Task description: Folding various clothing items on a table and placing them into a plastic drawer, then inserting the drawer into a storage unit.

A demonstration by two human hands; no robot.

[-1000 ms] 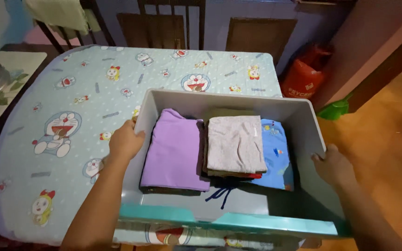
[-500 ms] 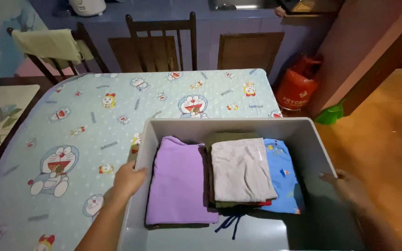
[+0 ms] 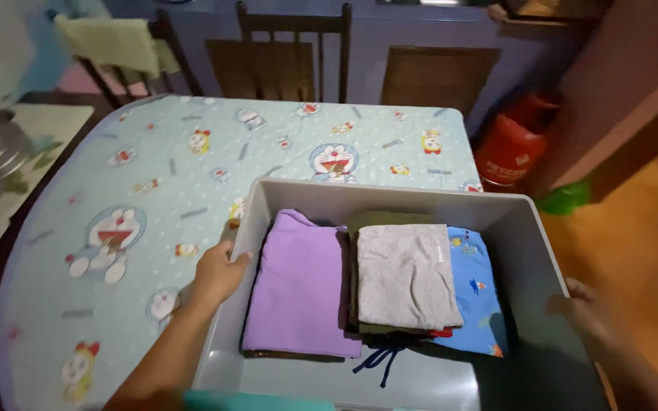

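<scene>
I am looking down from the head camera at a grey plastic bin (image 3: 512, 228) that I hold by its two long sides. My left hand (image 3: 218, 274) is curled over the left rim, thumb inside and fingers outside, closed firmly on the edge. My right hand (image 3: 592, 320) is at the right wall, in shadow; it appears wrapped around the rim, though I cannot tell how tightly.

Compared with a second ago, the bin has travelled away from me and further onto the table (image 3: 154, 190), which is covered in a pale blue cartoon-cat cloth. The teal near edge that filled the bottom of the view earlier now shows only as a sliver. Both hands have kept their places on the rims throughout. I judge the bin is being carried or slid onto the tabletop and is close to resting there, though its right side seems to overhang the table edge.

Inside the bin, folded clothes lie side by side: a purple garment (image 3: 302, 285) on the left, a grey garment (image 3: 405, 274) stacked in the middle, and a blue printed garment (image 3: 474, 293) on the right. A dark drawstring (image 3: 378, 358) trails toward me.

Far behind stand wooden chairs (image 3: 291, 53); a red gas cylinder (image 3: 512, 144) sits at the right.
</scene>
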